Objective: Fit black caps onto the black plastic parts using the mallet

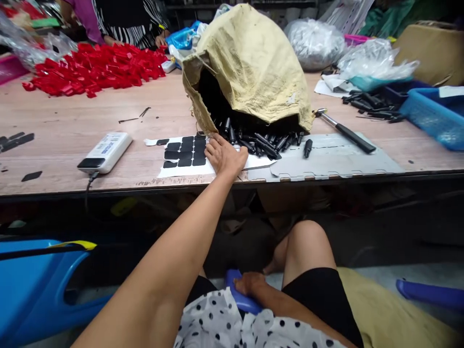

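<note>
A big pale yellow sack (253, 63) lies on its side on the table, its dark mouth toward me. Black tube-shaped plastic parts (266, 144) spill out of it. My left hand (226, 155) is closed on the lower left edge of the sack's mouth, its fingers partly hidden. Beside and under that hand lies a white sheet of black stickers (185, 152), several spots on it bare. Down by my lap, my right hand (250, 283) is wrapped round the edge of a purple plastic stool (243, 300) between my legs.
A hammer (346, 131) rests on grey cardboard (337, 157) at right. A white power bank (106, 152) with a cable sits left. Red pieces (97, 67) are heaped before another person (126, 21). A blue basket (435, 116) stands right; a blue chair (32, 290) is lower left.
</note>
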The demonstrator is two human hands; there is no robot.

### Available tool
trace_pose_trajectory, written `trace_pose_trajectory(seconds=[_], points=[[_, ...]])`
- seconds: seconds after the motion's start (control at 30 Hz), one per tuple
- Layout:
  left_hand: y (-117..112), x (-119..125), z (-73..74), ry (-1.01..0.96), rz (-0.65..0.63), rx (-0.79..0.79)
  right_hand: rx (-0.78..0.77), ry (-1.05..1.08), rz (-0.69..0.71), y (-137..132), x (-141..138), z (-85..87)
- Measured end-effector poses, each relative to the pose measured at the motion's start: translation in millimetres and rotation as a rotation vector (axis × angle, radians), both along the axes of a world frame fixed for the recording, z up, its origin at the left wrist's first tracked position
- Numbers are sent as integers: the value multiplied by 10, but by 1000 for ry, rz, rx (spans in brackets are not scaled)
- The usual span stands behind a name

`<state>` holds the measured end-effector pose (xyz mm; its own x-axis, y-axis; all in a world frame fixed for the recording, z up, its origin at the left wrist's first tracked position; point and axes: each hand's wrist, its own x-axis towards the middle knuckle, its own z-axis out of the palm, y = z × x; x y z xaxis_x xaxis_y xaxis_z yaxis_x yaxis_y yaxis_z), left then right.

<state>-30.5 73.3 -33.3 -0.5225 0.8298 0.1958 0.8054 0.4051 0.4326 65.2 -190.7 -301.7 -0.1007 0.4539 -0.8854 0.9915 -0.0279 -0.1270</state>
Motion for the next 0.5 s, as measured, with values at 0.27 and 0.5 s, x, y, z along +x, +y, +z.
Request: trace_pose_trajectory(seconds=[0.27,0.5], points=[[15,-2,-5,-1,-17,0,-79,1,194,52,-207,115],[7,3,-8,0,-10,10,-79,-10,238,93,-284,189]])
